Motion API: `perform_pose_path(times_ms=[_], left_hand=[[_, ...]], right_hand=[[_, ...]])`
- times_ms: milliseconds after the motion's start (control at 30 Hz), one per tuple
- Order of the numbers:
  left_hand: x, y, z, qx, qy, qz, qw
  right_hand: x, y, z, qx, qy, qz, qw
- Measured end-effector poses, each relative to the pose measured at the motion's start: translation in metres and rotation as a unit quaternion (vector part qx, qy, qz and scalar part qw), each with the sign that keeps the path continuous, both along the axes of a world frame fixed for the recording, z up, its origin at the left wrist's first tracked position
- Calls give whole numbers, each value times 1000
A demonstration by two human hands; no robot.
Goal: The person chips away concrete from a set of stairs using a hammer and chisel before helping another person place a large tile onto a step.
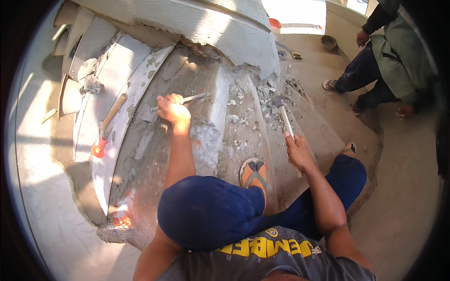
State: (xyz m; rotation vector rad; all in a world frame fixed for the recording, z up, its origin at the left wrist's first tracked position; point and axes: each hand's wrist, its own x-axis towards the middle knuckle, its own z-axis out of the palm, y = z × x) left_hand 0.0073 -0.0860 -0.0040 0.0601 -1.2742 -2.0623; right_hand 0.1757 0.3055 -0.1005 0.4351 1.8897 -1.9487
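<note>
My left hand (174,110) is closed around the middle of a metal chisel (196,97). The chisel lies nearly level over a rough, chipped concrete step (206,77), its far end pointing right, close to a pale step edge. In my right hand (298,152) is a claw hammer (286,121), gripped low on its light handle. Its dark head is raised over the steps to the right, apart from the chisel. Broken concrete bits (236,110) lie scattered on the steps between the two hands.
A wooden-handled tool with a red end (111,117) rests on the curved white stringer at left. Behind are a hand saw (291,54) and a dark bucket (329,42). Another person (375,65) stands at the right. My sandalled foot (254,175) is on a step.
</note>
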Motion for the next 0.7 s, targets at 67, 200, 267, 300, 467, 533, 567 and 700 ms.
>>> perform_pose_path(times_ms=[67,200,267,300,467,533,567,700], left_hand=[[-2,66,23,-112,46,-17,993],[-25,49,36,-54,-37,47,997],[-23,15,17,78,-84,63,991],[-15,-5,0,122,-45,35,991],[-6,-48,-35,332,-89,138,929],[-4,-40,-35,309,-85,150,935],[-5,-33,-32,272,-73,137,950],[0,47,19,-60,27,-8,998]], right_hand=[[1,2,1,6,-11,2,1000],[-4,-3,6,-7,-23,-1,1000],[-4,1,7,9,6,1,1000],[-4,0,7,13,18,4,1000],[-5,-3,-5,41,51,12,998],[-4,-3,-2,41,32,9,999],[-3,-3,-1,39,26,2,999],[-6,-5,7,20,-21,7,1000]])
